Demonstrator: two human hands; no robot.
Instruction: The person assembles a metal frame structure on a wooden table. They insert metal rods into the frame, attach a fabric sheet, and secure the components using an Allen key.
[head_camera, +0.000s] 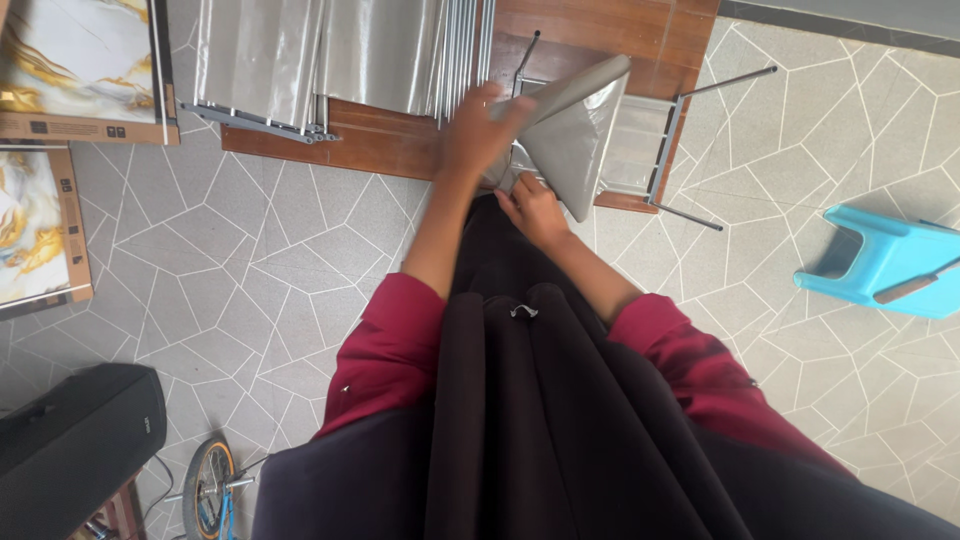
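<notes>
Item: grey fabric sleeve (572, 125), at 12 o'clock over metal frame (665, 150). Left hand (478, 130) clamped on its upper fold; right hand (535, 208) pinched its lower corner. Risk: fabric likely snagging on frame's 2 protruding rods.

Both hands, left hand (478, 130) and right hand (535, 210), grip a folded grey fabric sheet (570, 135) over a brown wooden table (640, 40), near a turquoise plastic stool (885, 260).
</notes>
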